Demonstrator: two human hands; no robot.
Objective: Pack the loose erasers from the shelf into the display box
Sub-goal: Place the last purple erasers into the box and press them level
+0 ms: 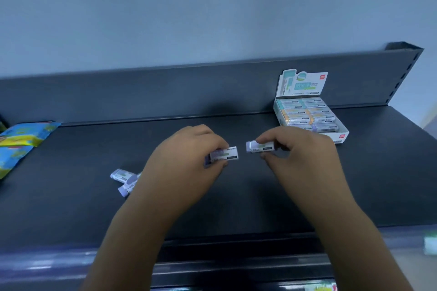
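My left hand [186,156] pinches a purple-and-white eraser [225,154] just above the dark shelf [71,208]. My right hand [298,151] pinches a second eraser [259,146] a short gap to the right of the first. Two more loose erasers [124,178] lie overlapping on the shelf, left of my left wrist. The white display box [340,137] stands at the back right, its printed lid flap upright, filled with rows of green, orange and purple erasers.
Blue and yellow packets [21,139] lie at the shelf's left edge. A dark back panel [165,94] runs behind the shelf, with a slotted upright [402,73] at the right. A glossy price rail [47,262] lines the front edge.
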